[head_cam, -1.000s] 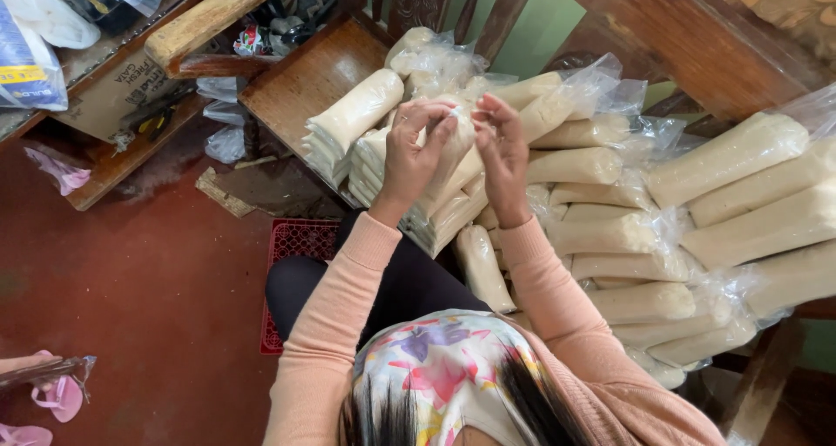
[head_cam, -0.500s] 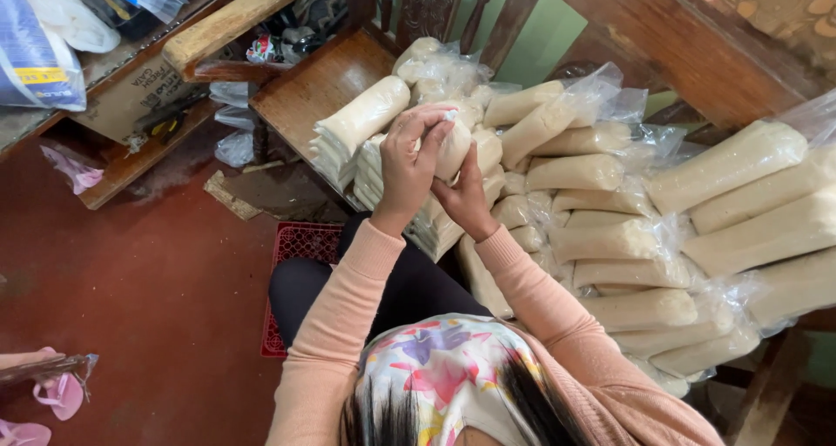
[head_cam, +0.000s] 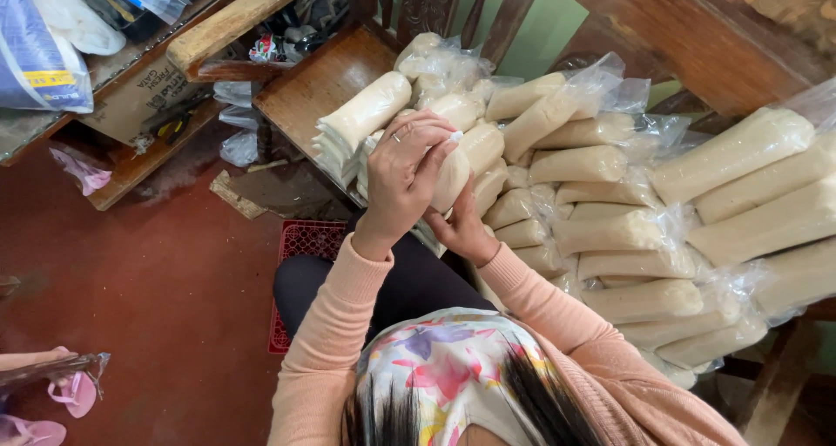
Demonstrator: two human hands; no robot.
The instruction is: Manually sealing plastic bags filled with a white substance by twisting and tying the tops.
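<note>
A: Your left fingers point(head_cam: 416, 154) are curled and pressed over the top of a pale bag point(head_cam: 453, 178), with the left hand point(head_cam: 402, 178) on its upper side.

B: And your right hand point(head_cam: 460, 228)?

A: It sits beneath the bag, cupping it from below; its fingers are mostly hidden, so I can't tell how tightly they close. Both hands touch the bag, and the left one covers more of it.

B: How does the bag lie?

A: Its long axis runs upward and to the right, away from your wrists, toward the pile point(head_cam: 610, 202) of similar bags on the wooden counter point(head_cam: 318, 84). It's held just above the near edge of that pile, ahead of your lap.

B: Anything around you?

A: A red crate point(head_cam: 300, 254) under you on the floor point(head_cam: 148, 289), and pink sandals point(head_cam: 70, 394) off to your left.
</note>
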